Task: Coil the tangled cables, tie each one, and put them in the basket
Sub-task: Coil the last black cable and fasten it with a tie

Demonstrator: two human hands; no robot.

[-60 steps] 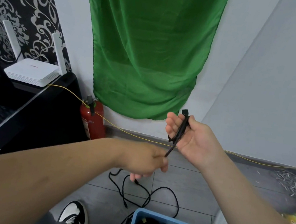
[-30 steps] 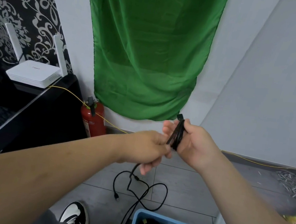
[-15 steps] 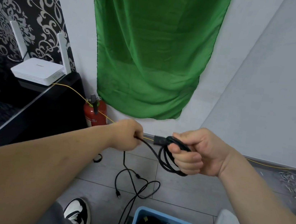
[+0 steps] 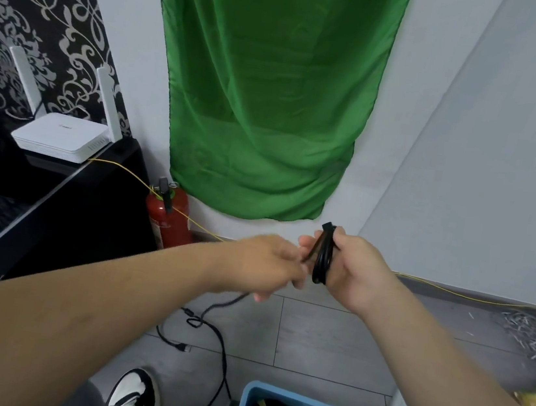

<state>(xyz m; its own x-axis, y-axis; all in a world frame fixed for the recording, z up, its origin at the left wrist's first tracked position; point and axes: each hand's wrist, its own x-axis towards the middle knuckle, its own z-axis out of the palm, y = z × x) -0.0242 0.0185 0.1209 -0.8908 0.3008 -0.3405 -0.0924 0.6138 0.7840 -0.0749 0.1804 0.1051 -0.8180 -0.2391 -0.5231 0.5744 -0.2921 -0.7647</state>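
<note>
Right hand [image 4: 357, 276] curls around the coiled thin black rubber cable [image 4: 322, 259], anchoring loops; left hand [image 4: 265, 267], at nine o'clock, pinches the loose strand, likely feeding another turn.

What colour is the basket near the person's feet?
The basket is light blue; it shows at the bottom edge of the head view, the only view.

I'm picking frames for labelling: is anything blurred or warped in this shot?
Head view: the left hand is motion-blurred, while the right hand and its black cable look sharper; the wide-angle lens bows the green cloth edges; lighting is soft, without harsh glare.
</note>
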